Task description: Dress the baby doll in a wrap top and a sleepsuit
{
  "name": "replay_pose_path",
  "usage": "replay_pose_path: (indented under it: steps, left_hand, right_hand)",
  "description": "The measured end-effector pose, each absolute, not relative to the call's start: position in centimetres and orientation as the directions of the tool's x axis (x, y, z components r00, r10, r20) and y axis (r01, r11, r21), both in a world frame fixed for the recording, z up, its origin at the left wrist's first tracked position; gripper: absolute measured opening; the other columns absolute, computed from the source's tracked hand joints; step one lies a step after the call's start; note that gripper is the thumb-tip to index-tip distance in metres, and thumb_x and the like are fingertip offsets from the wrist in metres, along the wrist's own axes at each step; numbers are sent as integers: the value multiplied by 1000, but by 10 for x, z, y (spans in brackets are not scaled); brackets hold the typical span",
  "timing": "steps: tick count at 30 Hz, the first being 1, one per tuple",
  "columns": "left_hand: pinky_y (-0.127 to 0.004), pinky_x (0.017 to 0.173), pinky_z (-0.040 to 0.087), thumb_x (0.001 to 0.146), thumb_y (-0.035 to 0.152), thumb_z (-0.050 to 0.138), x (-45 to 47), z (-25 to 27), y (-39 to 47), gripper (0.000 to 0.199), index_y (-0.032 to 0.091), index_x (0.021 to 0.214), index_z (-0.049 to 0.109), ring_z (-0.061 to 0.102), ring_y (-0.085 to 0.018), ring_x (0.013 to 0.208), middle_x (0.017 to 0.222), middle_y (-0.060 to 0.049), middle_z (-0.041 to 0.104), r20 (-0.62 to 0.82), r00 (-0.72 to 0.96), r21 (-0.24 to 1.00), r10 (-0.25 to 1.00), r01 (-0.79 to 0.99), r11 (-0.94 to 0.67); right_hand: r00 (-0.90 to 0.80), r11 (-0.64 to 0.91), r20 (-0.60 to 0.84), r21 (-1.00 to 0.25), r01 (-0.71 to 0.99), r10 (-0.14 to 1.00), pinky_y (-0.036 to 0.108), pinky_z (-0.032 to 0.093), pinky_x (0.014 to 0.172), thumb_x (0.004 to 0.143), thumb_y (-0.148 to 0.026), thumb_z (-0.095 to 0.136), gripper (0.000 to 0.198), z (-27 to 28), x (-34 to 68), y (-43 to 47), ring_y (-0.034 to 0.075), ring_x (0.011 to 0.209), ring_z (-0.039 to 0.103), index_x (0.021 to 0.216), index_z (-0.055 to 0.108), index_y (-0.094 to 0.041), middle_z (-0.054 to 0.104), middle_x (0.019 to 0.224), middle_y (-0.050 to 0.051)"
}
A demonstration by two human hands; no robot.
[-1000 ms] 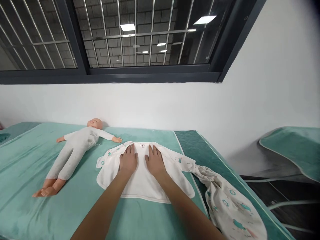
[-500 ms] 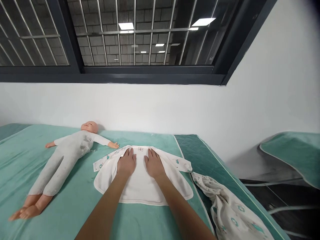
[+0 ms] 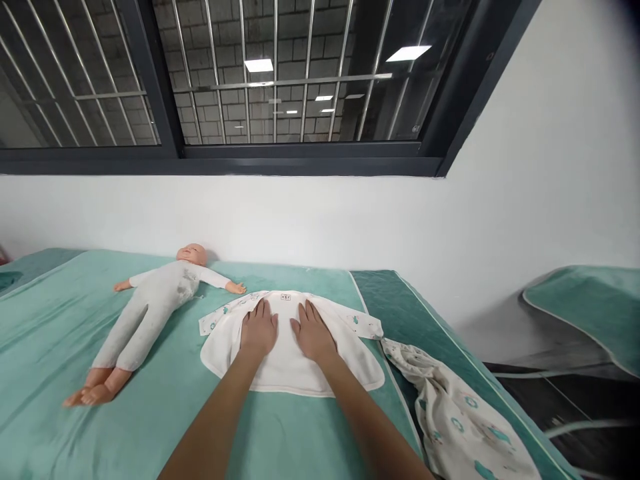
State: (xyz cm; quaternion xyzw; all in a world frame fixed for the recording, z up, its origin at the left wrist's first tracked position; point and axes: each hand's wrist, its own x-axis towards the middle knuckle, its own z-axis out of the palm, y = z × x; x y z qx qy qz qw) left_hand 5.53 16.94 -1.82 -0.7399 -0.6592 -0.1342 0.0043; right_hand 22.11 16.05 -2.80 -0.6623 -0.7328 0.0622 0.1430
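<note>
A white baby shirt (image 3: 295, 370) with patterned sleeves lies spread open on a green cloth-covered bed, its neck label toward the wall. My left hand (image 3: 259, 329) rests flat on the inside of the shirt, left of its middle, fingers stretched toward the collar. On the other side of the middle, my right hand (image 3: 313, 331) lies flat in the same way. Neither hand grips the fabric. To the left, a baby doll (image 3: 163, 293) in a whitish body suit lies on its back, one hand close to the shirt's left sleeve.
A crumpled patterned baby garment (image 3: 463, 413) lies at the right, touching the shirt's right sleeve. The green bed cover (image 3: 165, 427) runs up to the white wall (image 3: 300, 220). Above is a barred window (image 3: 300, 150). Another green padded surface (image 3: 590, 303) stands beyond a gap at the right.
The camera view has shifted slightly to the left and upward. Both hands stay flat on the shirt with little visible movement over it; the doll and garments lie as before.
</note>
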Motion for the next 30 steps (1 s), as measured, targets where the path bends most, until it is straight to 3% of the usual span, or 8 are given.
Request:
replay_pose_path:
  steps: [6, 12, 15, 18, 21, 26, 30]
  left_hand:
    - [-49, 122, 29, 103, 38, 27, 53, -19, 146, 60, 7, 151, 43, 36, -31, 148, 161, -18, 36, 235, 109, 151, 966, 977, -147]
    - [-50, 127, 22, 103, 39, 24, 48, -24, 114, 62, 4, 152, 41, 27, -29, 153, 162, -17, 31, 253, 144, 132, 957, 974, -182]
    - [-52, 127, 22, 102, 40, 23, 45, -24, 90, 62, 10, 153, 41, 26, -28, 154, 163, -13, 31, 230, 164, 152, 959, 968, -202]
    - [-48, 129, 21, 101, 44, 24, 32, -24, 66, 60, 26, 155, 40, 22, -23, 155, 164, -4, 31, 202, 212, 192, 956, 949, -251]
    - [-44, 129, 24, 98, 42, 30, 4, -25, 51, 56, 38, 153, 41, 27, -20, 154, 160, 3, 40, 267, 164, 270, 950, 933, -237]
    - [-49, 115, 39, 99, 40, 33, -53, -23, 61, 56, 17, 150, 42, 48, -31, 138, 146, -15, 55, 369, -177, 377, 912, 926, 27]
    - [-49, 117, 33, 97, 43, 41, -69, -19, 85, 60, 16, 151, 39, 45, -31, 140, 152, -16, 48, 335, -152, 265, 930, 962, 61]
  right_hand:
    - [-104, 140, 155, -249, 958, 982, 42, 19, 126, 104, -45, 26, 67, -32, 221, 138, 28, 156, 14, 156, 32, -4, 19, 166, 16]
    - [-138, 176, 189, -201, 964, 972, 44, 20, 125, 104, -43, 30, 64, -27, 216, 104, 28, 154, 22, 155, 34, -5, 24, 164, 17]
    - [-161, 203, 217, -192, 960, 963, 47, 23, 125, 103, -42, 34, 61, -26, 213, 79, 27, 153, 26, 153, 40, -8, 28, 163, 17]
    - [-205, 252, 226, -203, 946, 952, 47, 25, 124, 104, -43, 32, 59, -26, 213, 49, 26, 153, 27, 153, 42, -11, 29, 163, 14]
    - [-247, 292, 216, -208, 934, 945, 47, 24, 125, 104, -44, 30, 59, -27, 219, 16, 25, 153, 25, 153, 42, -15, 26, 164, 9]
    - [-352, 392, 189, -264, 881, 917, 47, 28, 125, 102, -47, 35, 57, -30, 238, -20, 24, 152, 28, 154, 42, -26, 28, 163, -1]
    - [-289, 366, 232, -450, 814, 929, 36, 38, 120, 98, -44, 41, 51, -21, 252, -13, 20, 147, 39, 148, 51, -34, 42, 158, -4]
